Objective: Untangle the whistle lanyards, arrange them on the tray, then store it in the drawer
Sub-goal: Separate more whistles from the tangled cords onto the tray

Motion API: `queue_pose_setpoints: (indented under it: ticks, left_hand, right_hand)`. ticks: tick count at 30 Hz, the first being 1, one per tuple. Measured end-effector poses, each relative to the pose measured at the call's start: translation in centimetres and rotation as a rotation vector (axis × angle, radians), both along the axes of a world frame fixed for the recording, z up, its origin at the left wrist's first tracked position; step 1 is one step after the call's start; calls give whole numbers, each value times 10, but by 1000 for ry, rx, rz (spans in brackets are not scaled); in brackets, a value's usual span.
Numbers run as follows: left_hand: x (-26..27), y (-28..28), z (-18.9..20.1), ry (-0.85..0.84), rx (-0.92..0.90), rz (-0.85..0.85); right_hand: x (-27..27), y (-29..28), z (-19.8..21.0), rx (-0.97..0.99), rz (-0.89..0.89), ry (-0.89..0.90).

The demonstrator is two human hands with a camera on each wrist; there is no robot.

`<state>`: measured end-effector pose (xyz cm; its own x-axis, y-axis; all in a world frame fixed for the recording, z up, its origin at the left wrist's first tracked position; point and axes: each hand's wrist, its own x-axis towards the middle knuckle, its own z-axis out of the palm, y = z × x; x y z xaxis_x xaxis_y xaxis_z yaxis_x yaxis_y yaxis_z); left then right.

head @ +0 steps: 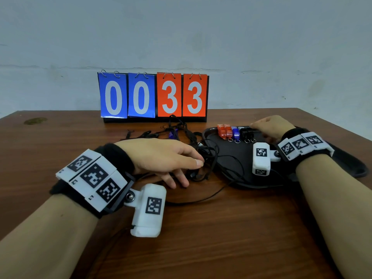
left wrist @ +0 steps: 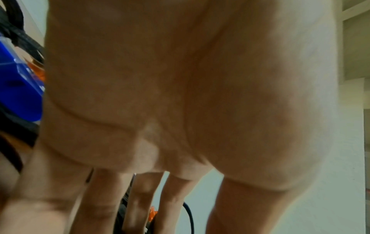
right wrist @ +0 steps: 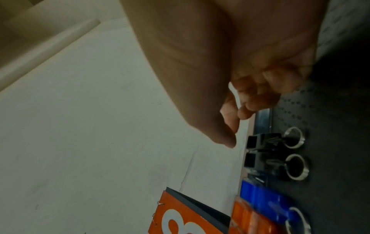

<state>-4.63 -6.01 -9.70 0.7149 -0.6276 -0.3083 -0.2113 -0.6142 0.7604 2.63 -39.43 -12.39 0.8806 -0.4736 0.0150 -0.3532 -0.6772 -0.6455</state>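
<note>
While five-odd whistles [head: 236, 133] sat rowed along the tray's [head: 229, 148] far rim, black lanyards [head: 208, 153] lay tangled across its left rim. Left hand [head: 161, 156] pressed straightish fingers on them; right hand [head: 269, 125] curled empty near the far rim. Untangling and storing looked left.

Brown wooden table [head: 221, 238], pale scuffed wall [head: 181, 27] behind, flip scoreboard [head: 154, 95] reading 0033

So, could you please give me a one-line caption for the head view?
Left hand on tangled black lanyards; right hand beside whistles lined up on the tray.
</note>
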Motion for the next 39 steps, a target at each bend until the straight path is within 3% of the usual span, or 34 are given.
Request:
queue_pose_setpoints:
  ticks: [6, 10, 14, 17, 21, 29, 39]
  left_hand:
    - [3, 2, -2, 27, -50, 26]
    - [4, 2, -2, 32, -63, 62]
    - [3, -1, -1, 17, -20, 46]
    - [3, -2, 0, -19, -14, 51]
    - [5, 0, 1, -54, -51, 42]
    - [6, -4, -9, 155, -155, 31]
    - [11, -4, -16, 214, -161, 70]
  right_hand:
    - [-2, 17, 9, 37, 149, -34]
    - [-9, 40, 17, 117, 396, -62]
    - [-23, 61, 26, 394, 648, 129]
    - [-27, 70, 27, 416, 758, 266]
    - [-27, 81, 25, 418, 817, 347]
    - [-35, 90, 32, 405, 866, 409]
    - [-44, 99, 38, 335, 920, 437]
